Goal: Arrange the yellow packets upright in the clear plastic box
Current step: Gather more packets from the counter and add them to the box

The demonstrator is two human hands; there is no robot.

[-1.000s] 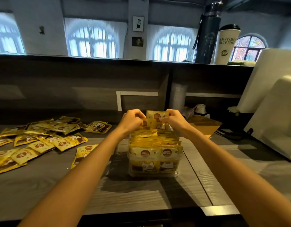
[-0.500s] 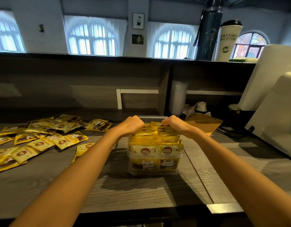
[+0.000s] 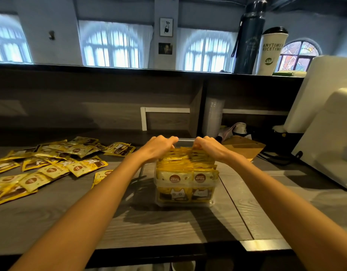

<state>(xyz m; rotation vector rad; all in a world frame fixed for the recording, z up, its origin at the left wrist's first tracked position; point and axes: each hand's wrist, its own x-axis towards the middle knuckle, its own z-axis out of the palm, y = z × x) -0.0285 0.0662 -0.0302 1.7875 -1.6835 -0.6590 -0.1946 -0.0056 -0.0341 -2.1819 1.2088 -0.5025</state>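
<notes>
The clear rectangular plastic box (image 3: 185,200) sits in the middle of the grey wood-grain table (image 3: 149,227), packed from its near wall to its far end with upright yellow foil packets (image 3: 186,169) in two side-by-side rows. Both hands are at the far end. The left hand (image 3: 159,148) and the right hand (image 3: 210,148) are a little apart, each with fingers curled down over the top edges of the farthest packets. The fingertips are hidden among the packets.

To the left, well apart from the box, a spread of loose yellow packets (image 3: 51,167) lies flat on the table, so much of the job appears to remain.

The box looks nearly full, and that is the main risk. Pressing hard at the far end could crumple the packet tops or bow the thin walls. It could also squeeze the near rows up and out. The light box may skid toward the near table edge under a push. The left forearm also passes just beside the nearest loose packet and could sweep it off.
</notes>
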